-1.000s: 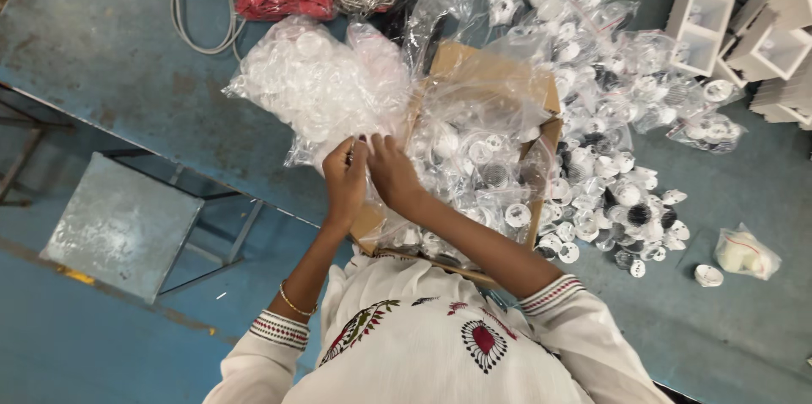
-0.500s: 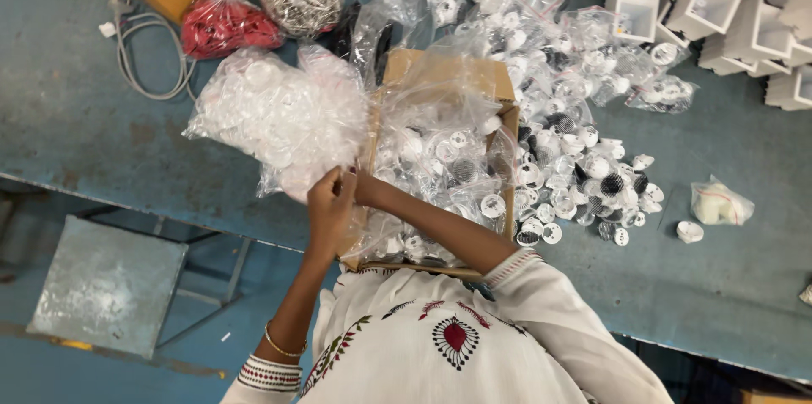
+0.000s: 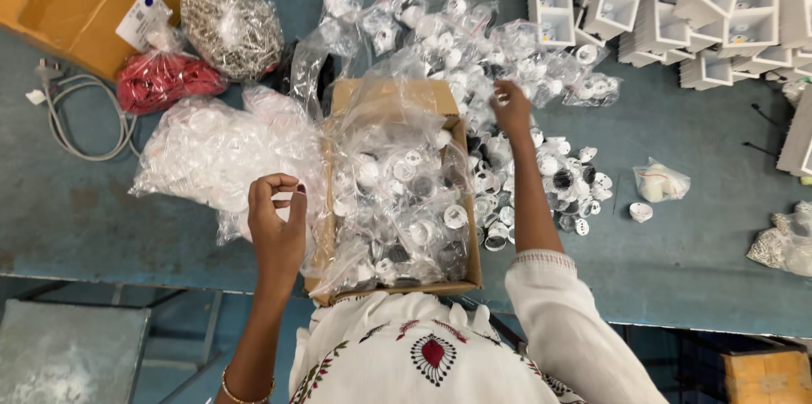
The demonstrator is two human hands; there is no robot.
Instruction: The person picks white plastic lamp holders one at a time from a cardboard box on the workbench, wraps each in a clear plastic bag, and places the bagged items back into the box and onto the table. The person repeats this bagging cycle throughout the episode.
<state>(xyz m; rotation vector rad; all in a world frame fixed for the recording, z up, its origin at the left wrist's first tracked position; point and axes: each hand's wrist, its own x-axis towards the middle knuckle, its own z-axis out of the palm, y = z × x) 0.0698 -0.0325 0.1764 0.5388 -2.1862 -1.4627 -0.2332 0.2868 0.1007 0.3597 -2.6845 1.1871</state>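
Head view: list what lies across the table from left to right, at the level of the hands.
White coiled power cable → clear plastic bag of white round parts → left hand → open brown cardboard box lined with clear plastic → right hand → small clear bag holding a white part.

Blue table (image 3: 694,260): cardboard box (image 3: 397,192), bagged parts (image 3: 474,40), white housings (image 3: 710,6)
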